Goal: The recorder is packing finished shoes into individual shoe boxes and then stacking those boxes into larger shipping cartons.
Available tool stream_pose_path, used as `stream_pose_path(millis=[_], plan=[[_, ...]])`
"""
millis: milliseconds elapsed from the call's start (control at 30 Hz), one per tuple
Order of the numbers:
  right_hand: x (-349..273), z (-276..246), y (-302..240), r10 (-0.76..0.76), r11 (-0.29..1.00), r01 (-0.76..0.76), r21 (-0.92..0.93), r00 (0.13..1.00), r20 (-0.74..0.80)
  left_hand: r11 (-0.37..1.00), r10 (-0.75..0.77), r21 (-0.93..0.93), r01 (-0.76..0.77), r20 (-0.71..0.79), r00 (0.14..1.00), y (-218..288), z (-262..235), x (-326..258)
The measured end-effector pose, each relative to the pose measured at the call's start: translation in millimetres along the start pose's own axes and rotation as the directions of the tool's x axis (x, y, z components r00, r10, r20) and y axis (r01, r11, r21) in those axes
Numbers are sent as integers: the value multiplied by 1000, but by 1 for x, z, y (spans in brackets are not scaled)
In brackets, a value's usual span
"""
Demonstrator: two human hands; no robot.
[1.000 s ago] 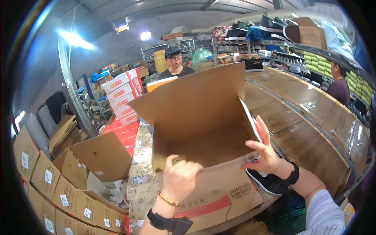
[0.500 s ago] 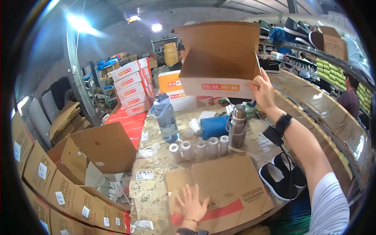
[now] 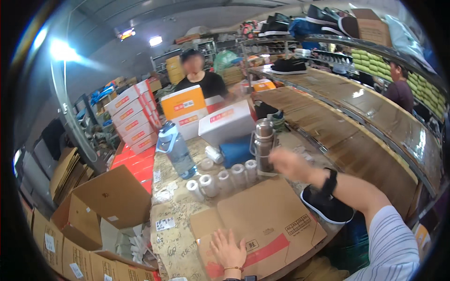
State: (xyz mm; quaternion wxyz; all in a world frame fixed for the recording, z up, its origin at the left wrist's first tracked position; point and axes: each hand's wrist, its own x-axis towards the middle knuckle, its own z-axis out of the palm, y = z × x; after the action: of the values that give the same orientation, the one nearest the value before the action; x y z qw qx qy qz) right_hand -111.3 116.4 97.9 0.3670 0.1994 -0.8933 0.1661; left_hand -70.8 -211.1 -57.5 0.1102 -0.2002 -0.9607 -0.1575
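My left hand [image 3: 229, 249] lies flat on a brown cardboard sheet [image 3: 265, 208] with a red strip, its fingers spread. Smeared by motion, my right hand [image 3: 291, 165] hangs over the table's right side, just beside a steel thermos [image 3: 264, 146]; its fingers are unclear. A white shoebox [image 3: 226, 125] sits tilted behind a blue roll [image 3: 236, 154]. Below my right wrist is a black shoe [image 3: 324, 208] with a white sole, partly covered by my arm. Several small white rolls [image 3: 209, 185] line the sheet's far edge.
A blue water bottle [image 3: 179, 153] stands left of the rolls. An orange-and-white box [image 3: 183, 104] is behind it, before a person in black [image 3: 206, 82]. White shoeboxes [image 3: 129, 114] are stacked far left. An open carton [image 3: 112, 192] stands left; a metal-framed rack [image 3: 356, 117] runs along the right.
My right hand has let go of the shoebox, which now rests on the far part of the table, and has come down and nearer. My left hand stays on the cardboard. The view has shifted.
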Motion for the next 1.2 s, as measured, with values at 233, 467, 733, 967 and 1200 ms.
stream_pose_path(millis=[233, 467, 733, 967, 1200], plan=[[-182, -70, -102, 117, 992, -97, -87, 954, 275, 998, 2, 61, -2, 10, 1000, 1, 4, -5], [-274, -87, -143, 499, 865, -487, -120, 859, 116, 995, 36, 98, -34, -19, 999, 2, 12, -3], [-293, -94, -147, 551, 834, -551, 18, 834, 28, 992, 0, 128, -4, 28, 1000, 13, 7, 0], [-264, -107, -169, 607, 669, -578, 468, 788, 104, 990, -31, 140, 27, 25, 999, 7, 9, -3], [-217, -122, -176, 403, 551, -346, 759, 907, 120, 989, 21, 144, -23, 11, 1000, 11, 12, -1]])
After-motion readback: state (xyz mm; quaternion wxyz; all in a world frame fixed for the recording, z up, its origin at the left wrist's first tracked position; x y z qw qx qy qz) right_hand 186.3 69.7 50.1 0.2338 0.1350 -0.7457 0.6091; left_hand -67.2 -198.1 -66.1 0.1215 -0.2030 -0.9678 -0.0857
